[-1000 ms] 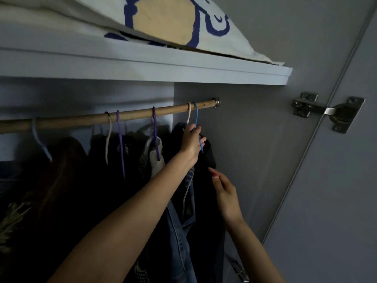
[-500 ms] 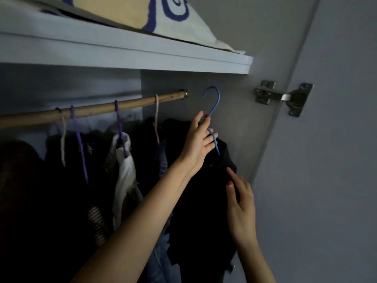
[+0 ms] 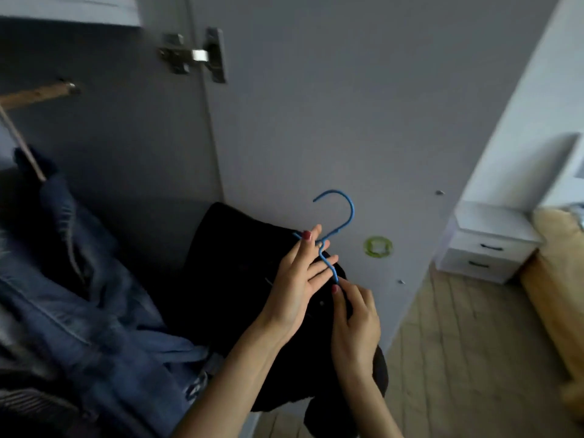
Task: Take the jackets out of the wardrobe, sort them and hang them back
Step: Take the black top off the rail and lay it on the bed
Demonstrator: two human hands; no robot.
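Note:
A black jacket (image 3: 234, 279) hangs on a blue hanger (image 3: 343, 213), out of the wardrobe and in front of the open door (image 3: 316, 121). My left hand (image 3: 297, 286) pinches the hanger's neck between its fingers, just under the hook. Lower right, my right hand (image 3: 354, 324) grips the jacket's shoulder, its forefinger touching the end of the hanger's arm. A blue denim jacket (image 3: 79, 279) still hangs inside at the left, below the wooden rod (image 3: 41, 93), whose right end shows.
The door's metal hinge (image 3: 192, 55) is at the top, and a green round sticker (image 3: 377, 246) sits on the door. A white nightstand (image 3: 489, 245) and a bed edge (image 3: 556, 279) stand at the right, on a wooden floor (image 3: 458, 358).
My left hand lifted the blue hanger off the rod and carried the black jacket right and down, out of the wardrobe. My right hand closed on the jacket's shoulder. The view swung right.

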